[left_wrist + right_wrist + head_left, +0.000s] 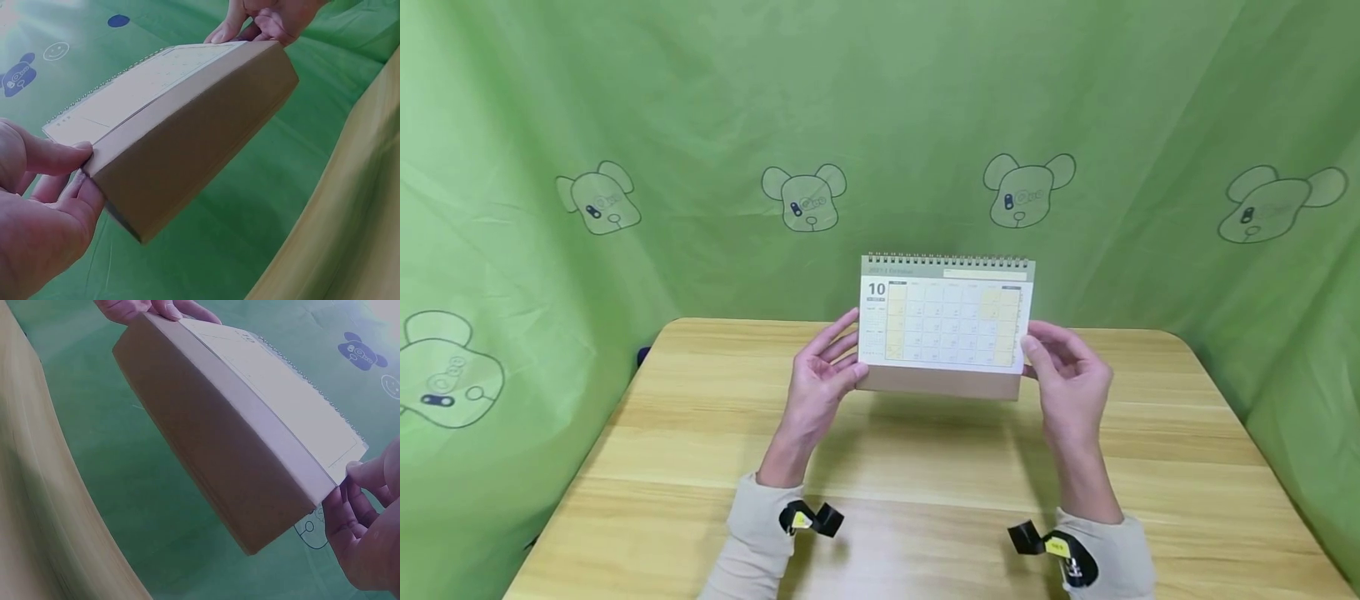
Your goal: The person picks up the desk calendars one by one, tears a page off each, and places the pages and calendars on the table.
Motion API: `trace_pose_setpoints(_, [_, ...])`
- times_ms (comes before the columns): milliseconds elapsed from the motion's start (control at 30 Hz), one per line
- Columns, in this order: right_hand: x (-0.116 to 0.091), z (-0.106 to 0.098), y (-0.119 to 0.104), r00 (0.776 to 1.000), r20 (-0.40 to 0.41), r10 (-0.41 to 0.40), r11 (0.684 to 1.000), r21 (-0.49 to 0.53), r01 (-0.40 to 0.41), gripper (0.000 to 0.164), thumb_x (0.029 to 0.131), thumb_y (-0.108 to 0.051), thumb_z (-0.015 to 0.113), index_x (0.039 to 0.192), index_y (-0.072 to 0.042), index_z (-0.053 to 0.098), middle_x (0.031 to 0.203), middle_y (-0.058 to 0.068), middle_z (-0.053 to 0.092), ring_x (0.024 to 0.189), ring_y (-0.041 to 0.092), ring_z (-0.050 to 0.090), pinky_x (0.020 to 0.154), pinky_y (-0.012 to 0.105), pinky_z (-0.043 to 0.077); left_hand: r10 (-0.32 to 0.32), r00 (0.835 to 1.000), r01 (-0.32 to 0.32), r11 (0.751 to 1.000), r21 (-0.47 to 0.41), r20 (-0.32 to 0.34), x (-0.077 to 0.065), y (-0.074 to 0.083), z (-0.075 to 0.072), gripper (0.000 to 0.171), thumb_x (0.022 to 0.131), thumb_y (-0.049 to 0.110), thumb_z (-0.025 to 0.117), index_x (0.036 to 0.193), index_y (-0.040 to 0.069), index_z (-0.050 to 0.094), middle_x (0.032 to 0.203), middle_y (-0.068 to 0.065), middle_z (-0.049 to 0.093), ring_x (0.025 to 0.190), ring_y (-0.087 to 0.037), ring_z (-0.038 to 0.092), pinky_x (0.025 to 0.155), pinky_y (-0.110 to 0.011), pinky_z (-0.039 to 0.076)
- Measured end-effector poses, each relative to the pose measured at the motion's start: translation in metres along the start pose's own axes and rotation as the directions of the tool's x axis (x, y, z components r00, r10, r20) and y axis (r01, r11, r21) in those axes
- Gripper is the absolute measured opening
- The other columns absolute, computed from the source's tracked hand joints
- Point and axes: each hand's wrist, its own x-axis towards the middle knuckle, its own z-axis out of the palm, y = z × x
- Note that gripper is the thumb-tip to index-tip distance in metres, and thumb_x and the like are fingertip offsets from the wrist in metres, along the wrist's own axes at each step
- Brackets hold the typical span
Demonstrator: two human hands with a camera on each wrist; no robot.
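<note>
A spiral-bound desk calendar [951, 321] with a brown cardboard stand base [936, 382] is held up above the table, its page marked 10 toward the head camera. My left hand [820, 371] grips its left edge, thumb in front near the lower corner. On the opposite edge, my right hand [1070, 379] pinches the calendar with the thumb on the page. Both wrist views show the flat cardboard underside [187, 140] raised off the tabletop. In the right wrist view the metal rings [312, 387] run along the top edge. Some fingers are hidden behind the calendar.
The wooden table [700, 433] spreads below both hands. A green curtain [895, 83] printed with bear heads hangs behind the table and along its sides. A black strap device [808, 518] sits on the left cuff, another [1060, 550] on the right cuff.
</note>
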Motion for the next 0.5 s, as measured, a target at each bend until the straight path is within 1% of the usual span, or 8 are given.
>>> trace_pose_setpoints(67, [0.0007, -0.0001, 0.0006, 1.0, -0.012, -0.003, 1.0, -0.002, 0.003, 0.022, 0.09, 0.009, 0.072, 0.112, 0.009, 0.072, 0.1, 0.012, 0.071, 0.082, 0.018, 0.068, 0.068, 0.026, 0.064, 0.0, 1.0, 0.0, 1.0, 0.007, 0.009, 0.0008, -0.0009, 0.0006, 0.075, 0.082, -0.028, 0.058, 0.151, 0.0, 0.046, 0.138, -0.027, 0.06, 0.105, -0.027, 0.072, 0.072, -0.021, 0.062])
trace_pose_setpoints(167, [0.0021, -0.0007, 0.002, 1.0, -0.028, -0.013, 1.0, 0.002, 0.013, 0.023, 0.09, 0.01, 0.072, 0.112, 0.009, 0.072, 0.101, 0.012, 0.072, 0.084, 0.017, 0.07, 0.069, 0.027, 0.064, 0.003, 1.0, -0.003, 1.0, 0.019, 0.023, 0.0021, -0.0025, 0.0011, 0.076, 0.082, -0.027, 0.058, 0.151, 0.0, 0.045, 0.139, -0.028, 0.058, 0.104, -0.027, 0.073, 0.07, -0.02, 0.061])
trace_pose_setpoints(300, [0.0026, -0.0015, 0.0043, 0.999, -0.041, -0.031, 1.0, -0.002, 0.031, 0.022, 0.09, 0.011, 0.071, 0.112, 0.009, 0.072, 0.102, 0.011, 0.073, 0.084, 0.017, 0.071, 0.07, 0.028, 0.063, -0.009, 1.0, 0.008, 1.0, 0.027, 0.03, 0.0023, -0.0039, 0.001, 0.076, 0.082, -0.026, 0.059, 0.152, 0.002, 0.045, 0.138, -0.028, 0.059, 0.105, -0.027, 0.073, 0.072, -0.022, 0.062])
trace_pose_setpoints(500, [0.002, 0.0, 0.0086, 0.996, -0.059, -0.061, 0.998, -0.002, 0.061, 0.021, 0.089, 0.01, 0.072, 0.111, 0.01, 0.073, 0.099, 0.011, 0.074, 0.08, 0.017, 0.07, 0.069, 0.029, 0.063, -0.043, 0.998, 0.041, 0.999, 0.034, 0.04, -0.0001, -0.0076, -0.0013, 0.08, 0.083, -0.024, 0.062, 0.155, 0.006, 0.042, 0.13, -0.033, 0.061, 0.102, -0.026, 0.074, 0.079, -0.03, 0.064])
